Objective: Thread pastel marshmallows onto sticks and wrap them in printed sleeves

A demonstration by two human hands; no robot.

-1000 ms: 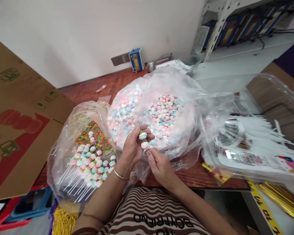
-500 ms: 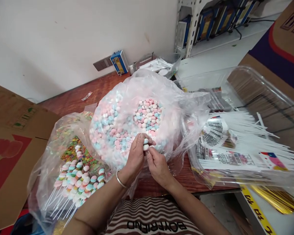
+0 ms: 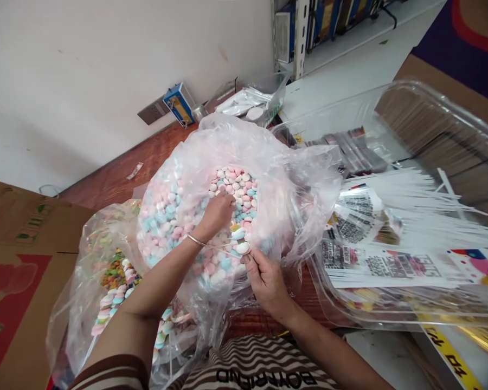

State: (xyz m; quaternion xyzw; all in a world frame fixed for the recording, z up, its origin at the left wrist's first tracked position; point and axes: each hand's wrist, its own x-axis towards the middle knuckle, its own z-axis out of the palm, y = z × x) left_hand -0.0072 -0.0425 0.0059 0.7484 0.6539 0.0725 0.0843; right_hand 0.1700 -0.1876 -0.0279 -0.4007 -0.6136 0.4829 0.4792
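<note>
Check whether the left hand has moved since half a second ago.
Yes: judged against the wall socket, the left hand went forward, nearer to it, to the plastic candy bag's open mouth.

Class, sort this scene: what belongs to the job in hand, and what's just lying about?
Likely in use:
- candy stack in the right hand
- bag of pastel candies, left hand at its opening

Apparently lying about:
- blue box by the wall socket
- small scrap
- left cardboard box

One camera, worn on the head, looks forward and down. The left hand (image 3: 218, 215) and right hand (image 3: 267, 279) are near, the shirt (image 3: 256, 360) nearest, and the wall (image 3: 106, 65) far behind the table (image 3: 109, 176).
</note>
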